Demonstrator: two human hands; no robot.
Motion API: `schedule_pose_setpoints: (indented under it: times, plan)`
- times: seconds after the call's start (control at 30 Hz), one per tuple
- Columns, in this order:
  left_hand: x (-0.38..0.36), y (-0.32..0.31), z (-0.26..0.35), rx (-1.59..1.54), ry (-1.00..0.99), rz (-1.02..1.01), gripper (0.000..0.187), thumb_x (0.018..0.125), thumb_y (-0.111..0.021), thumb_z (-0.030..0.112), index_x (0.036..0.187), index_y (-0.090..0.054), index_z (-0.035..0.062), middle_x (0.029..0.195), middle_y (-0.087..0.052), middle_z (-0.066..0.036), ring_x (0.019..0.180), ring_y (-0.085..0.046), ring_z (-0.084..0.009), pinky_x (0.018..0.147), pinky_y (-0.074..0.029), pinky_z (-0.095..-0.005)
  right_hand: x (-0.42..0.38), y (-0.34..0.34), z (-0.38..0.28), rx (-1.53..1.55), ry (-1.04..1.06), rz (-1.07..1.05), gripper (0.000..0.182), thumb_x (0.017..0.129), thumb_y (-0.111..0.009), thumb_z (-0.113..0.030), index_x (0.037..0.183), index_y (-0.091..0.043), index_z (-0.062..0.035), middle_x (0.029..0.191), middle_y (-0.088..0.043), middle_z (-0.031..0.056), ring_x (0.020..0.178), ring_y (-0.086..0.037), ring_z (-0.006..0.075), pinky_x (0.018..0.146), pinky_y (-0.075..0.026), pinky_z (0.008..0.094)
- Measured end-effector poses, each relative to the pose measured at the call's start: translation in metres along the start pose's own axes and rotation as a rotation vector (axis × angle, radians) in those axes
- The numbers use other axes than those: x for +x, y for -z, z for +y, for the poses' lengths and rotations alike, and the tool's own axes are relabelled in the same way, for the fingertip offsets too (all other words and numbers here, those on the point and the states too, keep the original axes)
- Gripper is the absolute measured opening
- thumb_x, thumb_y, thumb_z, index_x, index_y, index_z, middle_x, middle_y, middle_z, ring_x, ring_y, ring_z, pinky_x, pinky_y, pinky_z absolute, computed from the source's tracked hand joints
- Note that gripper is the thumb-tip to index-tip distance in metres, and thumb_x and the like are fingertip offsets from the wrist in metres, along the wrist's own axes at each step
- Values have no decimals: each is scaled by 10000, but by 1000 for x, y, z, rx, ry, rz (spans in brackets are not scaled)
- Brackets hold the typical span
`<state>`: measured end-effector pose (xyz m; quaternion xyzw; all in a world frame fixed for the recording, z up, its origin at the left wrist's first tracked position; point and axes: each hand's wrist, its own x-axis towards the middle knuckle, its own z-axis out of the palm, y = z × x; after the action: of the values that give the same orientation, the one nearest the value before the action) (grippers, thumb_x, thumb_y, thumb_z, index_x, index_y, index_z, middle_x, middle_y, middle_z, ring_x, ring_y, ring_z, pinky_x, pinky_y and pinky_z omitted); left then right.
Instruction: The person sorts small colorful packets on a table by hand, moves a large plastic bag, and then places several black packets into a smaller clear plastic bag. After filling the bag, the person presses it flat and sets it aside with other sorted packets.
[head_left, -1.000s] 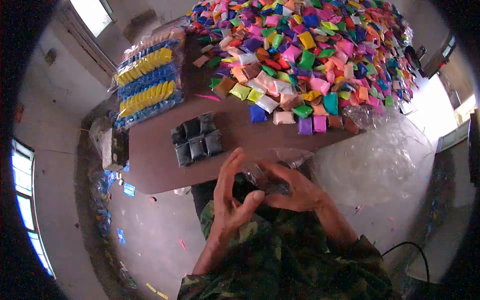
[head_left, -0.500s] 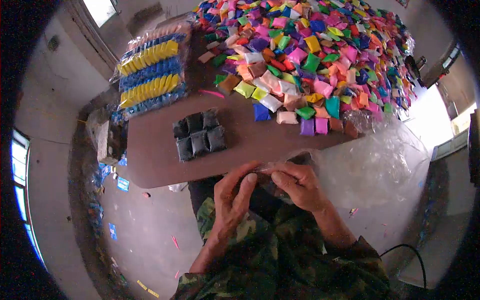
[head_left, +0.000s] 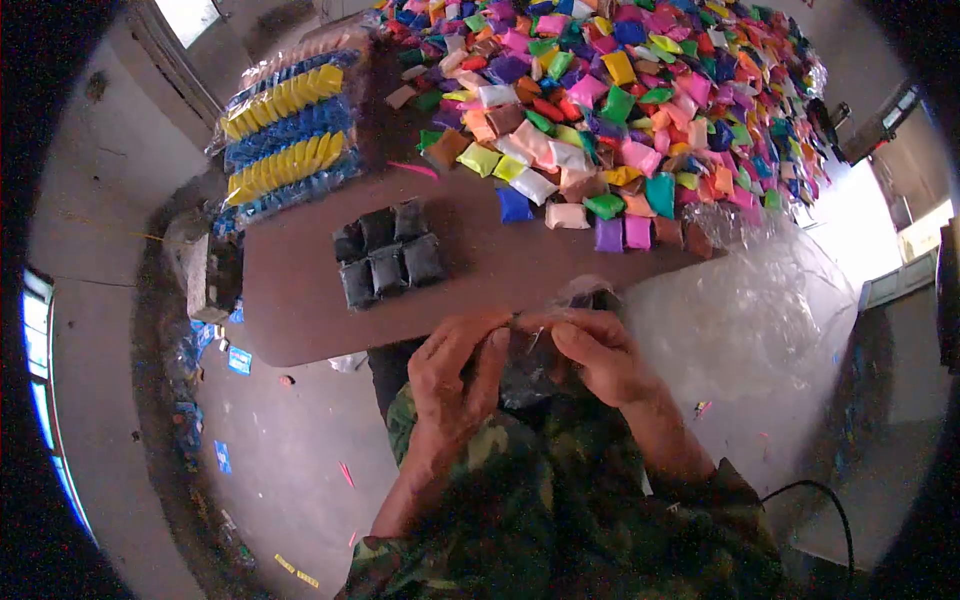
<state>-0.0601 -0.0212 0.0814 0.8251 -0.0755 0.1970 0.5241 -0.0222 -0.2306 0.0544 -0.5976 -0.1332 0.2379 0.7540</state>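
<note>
Clear plastic bag point(head_left: 540, 345) of dark packets is pinched shut at its mouth between left hand point(head_left: 450, 385) and right hand point(head_left: 600, 360), apparently mid-sealing, needing a steady pinch next.

Both forearms raised from camouflage sleeves, bare, angled inward to meet in front of the chest. Left hand point(head_left: 452, 375) curled with fingers bent toward the right, thumb and forefinger pinched together at the top. Right hand point(head_left: 600, 355) facing it, fingers folded leftward, fingertips almost touching the left's, both closed in a pinch at the same spot.
</note>
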Motion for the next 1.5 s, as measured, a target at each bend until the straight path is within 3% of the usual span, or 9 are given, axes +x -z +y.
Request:
schedule_pose_setpoints:
  times: [0.07, 0.23, 0.47, 0.57, 0.77, 1.03, 1.17, 1.37, 1.5]
  plan:
    - [3, 0, 2, 35, -80, 2, 189, 905, -725, 17, 1093, -738, 3, 1049, -743, -162, 940, -731, -304, 849, -565, -358, -1, 0, 2, 93, -51, 37, 269, 1039, -621, -213, 1220, -727, -45, 1108, -716, -16, 1015, -600, 82, 923, -488, 282]
    - [10, 0, 3, 82, -248, -22, 190, 879, -765, 26, 1067, -741, 9, 1029, -749, -165, 900, -737, -305, 787, -580, -373, -1, 3, -3, 164, -26, 24, 262, 1033, -630, -206, 1207, -729, -38, 1133, -726, 17, 1036, -621, 111, 940, -500, 307]
    - [22, 2, 16, 15, -103, 139, 86, 932, -714, 52, 1008, -739, 21, 830, -717, -93, 672, -650, -166, 613, -504, -293, -3, -15, 6, 41, 119, -169, 289, 1022, -635, -212, 1226, -709, -21, 1197, -726, 73, 1087, -647, 171, 1007, -503, 369]
    - [25, 3, 14, -74, -27, 167, 112, 990, -658, 93, 992, -723, 3, 779, -691, -62, 619, -601, -112, 568, -466, -260, -2, -1, 23, -68, -137, -431, 410, 1020, -611, -213, 1344, -627, 37, 1312, -672, 120, 1267, -583, 212, 1109, -424, 398]
    - [35, 7, 7, -259, 197, 285, 261, 1058, -586, 219, 941, -681, 6, 744, -651, -19, 589, -558, -81, 529, -436, -245, -10, -28, 55, -156, -173, -681, 417, 1026, -612, -280, 1324, -649, 9, 1311, -682, 135, 1261, -597, 219, 1082, -447, 397]
    - [41, 14, -3, -132, 220, 363, 303, 1062, -576, 302, 905, -667, 58, 723, -611, -16, 589, -530, -100, 508, -410, -268, -16, -34, 35, -502, -266, -568, 394, 1034, -593, -362, 1246, -709, -51, 1162, -747, 124, 1103, -678, 240, 1007, -497, 378]
    - [42, 21, -9, -33, 197, 319, 242, 1055, -592, 196, 921, -662, 7, 710, -630, -8, 606, -560, -68, 541, -432, -248, -16, -30, 42, -643, -304, -624, 410, 1035, -590, -384, 1252, -710, -58, 1163, -746, 132, 1092, -686, 227, 976, -513, 370]
    - [41, 34, -1, -125, 182, 331, 289, 1074, -551, 237, 909, -652, 23, 735, -621, -17, 596, -537, -80, 554, -421, -254, -29, -9, 29, -313, -114, -431, 374, 1021, -630, -300, 1298, -679, -53, 1160, -736, 92, 1046, -680, 211, 916, -517, 348]
    - [44, 44, -8, -197, 169, 309, 321, 1088, -526, 266, 922, -649, 21, 734, -619, -24, 577, -541, -92, 541, -416, -255, -36, 21, 25, -16, -97, 99, 334, 977, -681, -178, 1277, -668, -31, 1173, -708, 109, 1097, -653, 182, 936, -506, 332]
